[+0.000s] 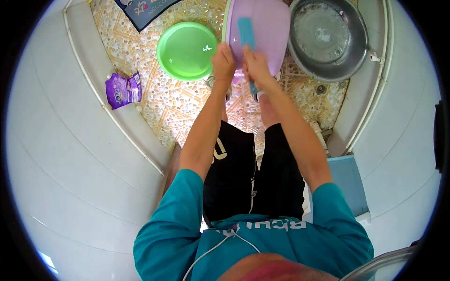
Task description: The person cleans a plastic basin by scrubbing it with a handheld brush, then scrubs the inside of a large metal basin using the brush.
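My left hand [223, 63] is closed on the near left rim of a pink basin [272, 28], which is tilted with its pink surface toward me. A light green edge shows along the basin's left side. In my right hand [257, 68] is a long blue brush [245, 33], gripped by its handle. The brush's wide end lies over the basin's pink surface. The bristles cannot be made out. My right fingers are slightly blurred.
A green basin [186, 51] is at the left, and a grey metal basin [354, 35] holding water at the right. A purple pouch [123, 90] lies by the left wall. A dark mat [145, 11], a floor drain [320, 89] and wall pipes surround the pebble-patterned floor.
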The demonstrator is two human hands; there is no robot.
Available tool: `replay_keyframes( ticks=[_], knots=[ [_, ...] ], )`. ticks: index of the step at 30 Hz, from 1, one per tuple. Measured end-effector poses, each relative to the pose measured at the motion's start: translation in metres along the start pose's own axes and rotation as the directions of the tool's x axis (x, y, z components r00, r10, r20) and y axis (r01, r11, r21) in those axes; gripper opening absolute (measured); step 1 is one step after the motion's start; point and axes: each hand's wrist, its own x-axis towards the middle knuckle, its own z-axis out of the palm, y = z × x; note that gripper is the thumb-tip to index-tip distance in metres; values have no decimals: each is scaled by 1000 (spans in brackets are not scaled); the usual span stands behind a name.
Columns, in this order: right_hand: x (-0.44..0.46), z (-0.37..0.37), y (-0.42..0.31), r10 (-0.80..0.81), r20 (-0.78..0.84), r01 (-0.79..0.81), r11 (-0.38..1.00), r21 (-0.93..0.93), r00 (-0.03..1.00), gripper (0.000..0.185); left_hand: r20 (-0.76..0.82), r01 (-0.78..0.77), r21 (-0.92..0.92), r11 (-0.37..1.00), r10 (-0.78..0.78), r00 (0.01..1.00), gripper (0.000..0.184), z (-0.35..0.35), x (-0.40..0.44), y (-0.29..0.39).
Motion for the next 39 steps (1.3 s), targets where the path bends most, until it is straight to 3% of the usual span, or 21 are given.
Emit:
replay_keyframes(
  ticks=[1, 3, 4, 6, 7, 9, 12, 13, 16, 18, 19, 21, 23, 25, 26, 28, 29, 31, 33, 35, 39],
  knots=[
    [1, 8, 28, -11, -3, 11, 1000, 0, 1000, 45, -3, -10, -5, 1000, 10, 1000, 35, -2, 1, -2],
    [-8, 23, 118, -545, -155, 459, 802, -382, 824, 56, -14, 38, -29, 999, -39, 999, 38, -6, -2, -2],
    [-23, 20, 114, -544, -152, 460, 804, -377, 825, 56, -23, 30, -40, 999, -31, 999, 38, -7, -3, -7],
    [-47, -4, 93, -321, -124, 213, 825, -523, 939, 56, -37, 27, 15, 1000, -27, 999, 38, -13, -7, -18],
    [-48, -16, 72, -318, -132, 207, 828, -522, 939, 56, -39, 24, 52, 998, -22, 999, 38, -13, -9, -20],
    [-39, -43, 25, -125, -41, 119, 986, -121, 991, 54, -34, 117, 41, 992, -115, 993, 38, -16, -6, -24],
    [-29, -37, 3, -73, -90, 77, 996, 39, 993, 52, -114, 199, 18, 980, -195, 974, 38, -14, 5, 2],
    [-27, -32, 3, -76, -89, 80, 996, 44, 993, 52, -196, 193, -4, 981, -190, 962, 38, -14, 9, 10],
    [-41, -25, 36, -45, -72, 50, 996, 71, 996, 48, -159, 254, -14, 967, -253, 954, 42, -21, 10, 2],
    [-46, -20, 92, -267, -157, 246, 959, -141, 951, 46, -129, 199, 45, 979, -192, 973, 43, -19, 6, -3],
    [-41, -25, 90, -269, -157, 250, 959, -132, 950, 46, -83, 151, 105, 983, -143, 986, 43, -20, 6, -2],
    [-38, -45, 88, -370, -149, 297, 883, -364, 917, 48, -104, 86, 170, 982, -69, 992, 42, -16, 3, -2],
    [-30, -52, 17, -329, -179, 274, 921, -275, 927, 51, -105, 229, 46, 972, -223, 969, 41, -12, 1, -3],
    [-11, -60, -17, -10, -48, 23, 962, 271, 999, 54, -132, 225, 37, 974, -218, 967, 40, -11, -3, 1],
    [-20, -54, -9, -15, -57, 30, 962, 270, 998, 54, -154, 218, 26, 976, -212, 965, 40, -10, -3, 4],
    [-48, -33, 34, 34, -88, -43, 994, -98, 996, 53, -118, 224, 37, 974, -218, 969, 39, -11, -1, 5],
    [-53, -33, 58, 36, -90, -45, 994, -96, 995, 53, -77, 234, 62, 970, -230, 970, 39, -14, -3, 3],
    [-54, -32, 87, -117, -72, 109, 988, -106, 991, 52, -100, 194, 95, 976, -185, 978, 41, -14, -7, -7],
    [-39, -42, 65, -207, -174, 156, 951, -268, 963, 50, -107, 153, 117, 981, -141, 984, 43, -11, -9, -13],
    [-33, -57, 6, -40, -112, 62, 979, 194, 993, 49, -119, 222, 93, 971, -210, 970, 42, -16, -13, -15],
    [-37, -47, 3, 140, -68, -116, 955, 275, 988, 48, -171, 137, -6, 991, -136, 976, 36, -26, -29, -20]
  ],
)
